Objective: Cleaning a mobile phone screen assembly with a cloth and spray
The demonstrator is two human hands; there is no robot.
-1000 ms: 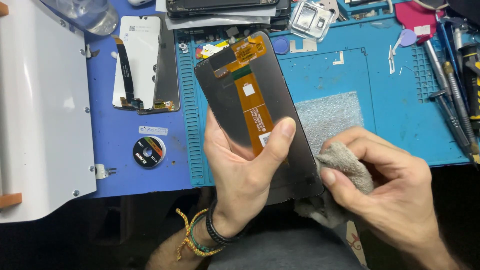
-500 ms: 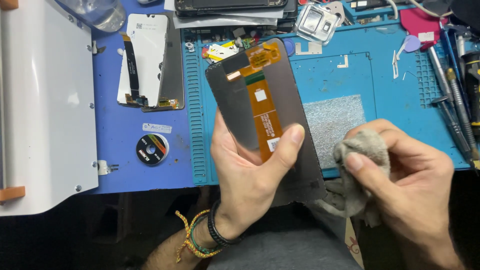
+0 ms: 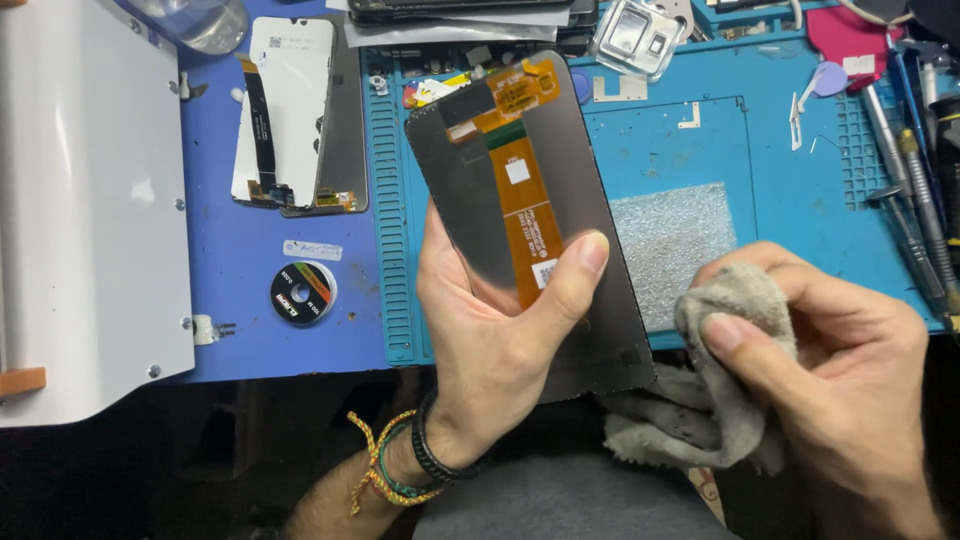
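Grey cloth (image 3: 735, 330) now lifted off dark phone screen (image 3: 560, 220), bunched in right hand (image 3: 830, 390) fingers; screen pinched between left hand (image 3: 490, 340) fingers, just left.

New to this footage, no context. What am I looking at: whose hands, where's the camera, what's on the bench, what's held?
No machine here: a person works with bare hands, filmed by one camera on their head looking down. The left hand grips a phone display panel, back side up, with an orange flex cable along it. The right hand pinches a grey cloth just beside the panel's edge. Below lies a blue work mat. On the left are a second screen part and a small tape roll; screwdrivers lie on the right.
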